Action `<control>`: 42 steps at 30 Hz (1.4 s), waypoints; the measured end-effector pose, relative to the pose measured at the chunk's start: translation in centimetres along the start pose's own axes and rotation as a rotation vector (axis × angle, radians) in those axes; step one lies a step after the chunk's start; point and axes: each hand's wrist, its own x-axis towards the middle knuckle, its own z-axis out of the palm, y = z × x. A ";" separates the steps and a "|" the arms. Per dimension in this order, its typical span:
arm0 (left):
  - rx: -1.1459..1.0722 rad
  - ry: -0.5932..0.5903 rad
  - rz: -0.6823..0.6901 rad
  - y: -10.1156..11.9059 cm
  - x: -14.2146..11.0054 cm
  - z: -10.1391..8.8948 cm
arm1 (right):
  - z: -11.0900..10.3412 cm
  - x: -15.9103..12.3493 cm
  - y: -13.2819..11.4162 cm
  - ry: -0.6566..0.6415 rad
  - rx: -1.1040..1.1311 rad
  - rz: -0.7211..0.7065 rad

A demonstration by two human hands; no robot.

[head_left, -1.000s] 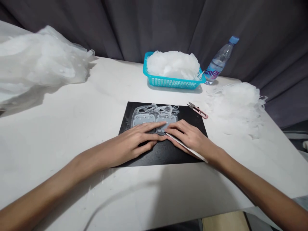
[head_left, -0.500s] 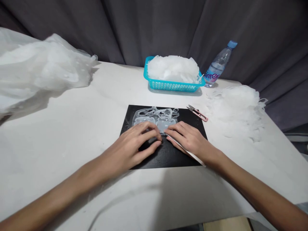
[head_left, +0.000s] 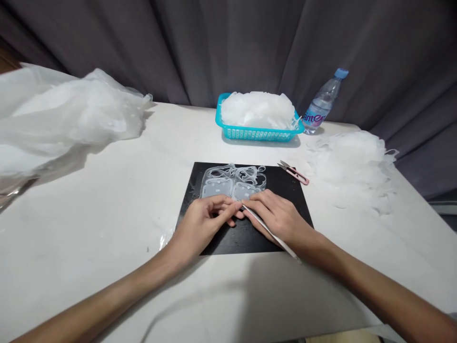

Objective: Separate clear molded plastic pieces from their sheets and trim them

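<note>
Holding one stick (head_left: pixel 273 234), right hand (head_left: pixel 279 215); two panels (head_left: pixel 217 188).

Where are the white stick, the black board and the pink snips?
White stick (head_left: pixel 275 237): head view, middle of its shaft.
Black board (head_left: pixel 243 239): head view, bare surface near its front edge.
Pink snips (head_left: pixel 302 179): head view, on the handle.

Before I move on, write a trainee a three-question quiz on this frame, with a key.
1. Where do the pink-handled thread snips lie: (a) left of the black mat, (b) across its right edge, (c) under it?
2. True or false: the right hand holds a slim white stick.
3. Fill in: the blue-capped bottle stands to the ___ of the turquoise basket.
Key: 1 b; 2 true; 3 right.
</note>
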 end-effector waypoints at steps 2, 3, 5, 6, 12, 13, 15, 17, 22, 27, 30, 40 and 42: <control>0.023 0.008 0.018 -0.1 -0.1 0.0 | 0.0 0.0 -0.1 -0.017 0.025 0.024; 0.039 0.010 0.029 -0.1 -0.1 0.0 | 0.0 0.0 -0.1 -0.033 0.054 0.044; 0.071 0.004 0.037 0.1 -0.1 -0.1 | -0.2 0.2 -0.1 -0.061 0.167 0.111; 0.081 -0.008 0.025 0.2 0.0 -0.2 | -0.4 0.2 0.1 -0.074 0.248 0.163; 0.090 -0.013 -0.151 0.8 0.7 -0.9 | -0.6 0.3 4.1 0.113 0.628 0.694; 0.082 -0.009 -0.166 0.8 0.8 -1.0 | -0.4 0.2 4.8 0.184 0.676 0.782; 0.070 -0.017 -0.186 0.8 1.0 -1.1 | 0.2 -0.1 5.9 0.300 0.805 0.894; 0.071 -0.029 -0.188 0.8 1.0 -1.2 | 0.5 -0.3 5.9 0.332 0.915 0.910; 0.116 -0.003 -0.183 1.5 0.5 -1.5 | -0.8 -0.2 2.8 0.119 0.738 0.643; 0.136 0.217 0.064 2.2 -0.1 -1.8 | -1.5 -0.7 0.3 0.033 0.512 0.209; 0.146 0.117 0.082 2.1 -0.1 -1.7 | -1.0 -0.8 -0.5 0.017 0.405 0.093; 0.157 -0.020 0.090 -0.2 1.0 -1.2 | -1.5 -0.8 -1.3 -0.019 0.621 0.149; 0.215 0.003 0.115 -0.4 0.9 -1.1 | -2.1 -0.8 -0.5 0.056 0.624 0.221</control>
